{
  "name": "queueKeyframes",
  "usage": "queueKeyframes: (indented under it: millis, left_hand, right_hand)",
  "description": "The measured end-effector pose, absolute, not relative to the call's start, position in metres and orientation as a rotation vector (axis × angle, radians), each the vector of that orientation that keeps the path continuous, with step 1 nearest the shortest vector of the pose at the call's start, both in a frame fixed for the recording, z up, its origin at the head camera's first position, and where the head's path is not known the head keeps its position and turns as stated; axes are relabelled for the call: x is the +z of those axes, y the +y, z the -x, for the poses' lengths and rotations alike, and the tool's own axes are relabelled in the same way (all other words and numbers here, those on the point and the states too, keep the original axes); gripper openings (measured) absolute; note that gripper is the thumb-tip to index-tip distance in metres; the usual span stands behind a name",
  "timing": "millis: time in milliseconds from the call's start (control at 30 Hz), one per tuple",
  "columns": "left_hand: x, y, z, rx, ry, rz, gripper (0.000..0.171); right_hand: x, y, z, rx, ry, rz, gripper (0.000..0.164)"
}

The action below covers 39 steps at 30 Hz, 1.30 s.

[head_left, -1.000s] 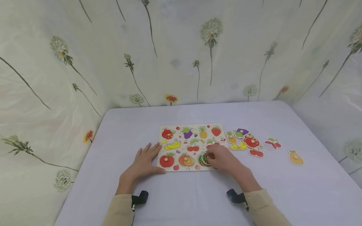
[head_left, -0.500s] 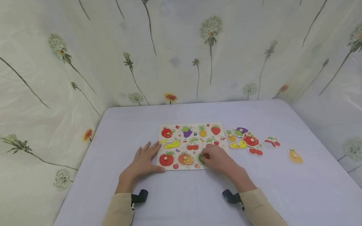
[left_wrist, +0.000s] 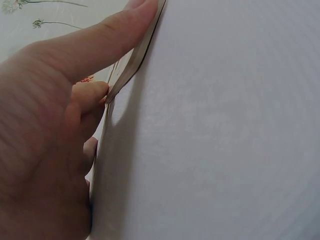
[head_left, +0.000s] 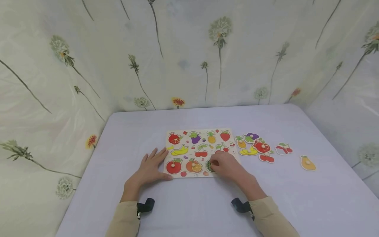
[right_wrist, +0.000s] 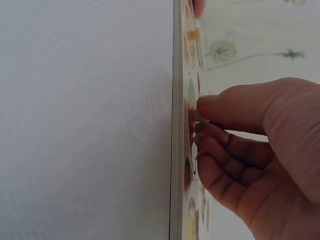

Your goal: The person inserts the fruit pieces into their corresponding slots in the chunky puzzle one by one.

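A wooden fruit puzzle board (head_left: 185,165) lies flat on the table. My left hand (head_left: 149,169) rests at its left side with fingers spread, the thumb on the near corner. At the bottom row my right hand (head_left: 229,166) pinches the small knob (right_wrist: 200,118) of a watermelon puzzle piece (head_left: 209,166), which lies against the board at the watermelon picture. The fingers hide most of this piece, so I cannot tell whether it sits fully in its recess. Knobbed apple (head_left: 173,167) and orange (head_left: 193,166) pieces sit in the board to its left.
Right of the board lie loose pieces: pineapple (head_left: 240,144), bananas (head_left: 248,151), grapes (head_left: 251,138), pomegranate (head_left: 262,148) and cherries (head_left: 266,158), some overlapping. Farther right lie another red fruit piece (head_left: 283,149) and a yellow pear (head_left: 308,163). A floral cloth (head_left: 177,65) hangs behind the table.
My right hand has moved slightly left and lowered the watermelon piece, tilted above the board earlier, down onto the watermelon picture. The left hand has stayed in place.
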State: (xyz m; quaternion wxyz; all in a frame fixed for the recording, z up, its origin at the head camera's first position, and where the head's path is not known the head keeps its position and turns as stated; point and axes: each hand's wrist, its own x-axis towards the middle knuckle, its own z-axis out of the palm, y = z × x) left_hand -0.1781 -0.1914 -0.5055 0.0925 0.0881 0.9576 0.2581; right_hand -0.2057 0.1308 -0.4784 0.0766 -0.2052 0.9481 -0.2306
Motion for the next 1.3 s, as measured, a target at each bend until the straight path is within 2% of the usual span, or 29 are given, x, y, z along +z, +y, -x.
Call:
queueKeyframes:
  millis: [300,467,700,1300]
  left_hand:
    - [-0.504,-0.193,0.177,0.775,2.833,-0.263,0.108]
    - [-0.503,-0.192,0.177,0.770,2.831,-0.262,0.109]
    - [-0.502,-0.192,0.177,0.784,2.834,-0.261,0.108]
    - [-0.504,-0.191,0.178,0.762,2.829,-0.253,0.109]
  right_hand:
    - [-0.485,0.131,0.208,-0.688,2.848,0.635,0.010]
    - [-0.488,0.139,0.207,-0.727,2.844,0.693,0.017]
    - [-0.484,0.151,0.207,-0.744,2.842,0.624,0.023]
    - [-0.483,0.209,0.216,-0.703,2.947,0.501,0.024]
